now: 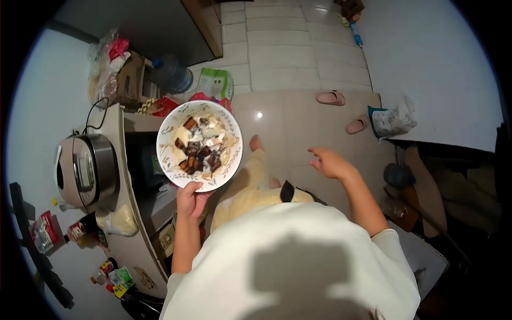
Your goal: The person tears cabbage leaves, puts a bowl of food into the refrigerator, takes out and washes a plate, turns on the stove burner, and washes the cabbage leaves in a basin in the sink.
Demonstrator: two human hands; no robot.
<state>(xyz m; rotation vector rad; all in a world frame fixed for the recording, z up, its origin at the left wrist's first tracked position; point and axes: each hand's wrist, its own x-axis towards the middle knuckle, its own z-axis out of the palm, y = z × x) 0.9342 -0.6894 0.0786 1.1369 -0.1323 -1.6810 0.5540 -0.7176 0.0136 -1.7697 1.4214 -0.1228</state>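
Observation:
A white bowl [230, 118] with a leaf pattern round its rim is held up in front of me on the left. My left hand [192, 199] grips its near edge, the thumb over the rim and the other fingers underneath, mostly hidden. Inside lie dark brown chunks of food [198, 156] with pale, creamy pieces. My right hand [330, 163] hangs over the floor to the right, holding nothing, with its fingers partly stretched out and apart.
Along the left, a counter [125, 200] carries a rice cooker [88, 169], bottles and packets. Beyond it are a cardboard box [129, 80], a large water bottle [173, 74] and a green-and-white bag [215, 82]. Pink slippers [331, 98] lie on the tiled floor [282, 125], near a plastic bag [397, 118].

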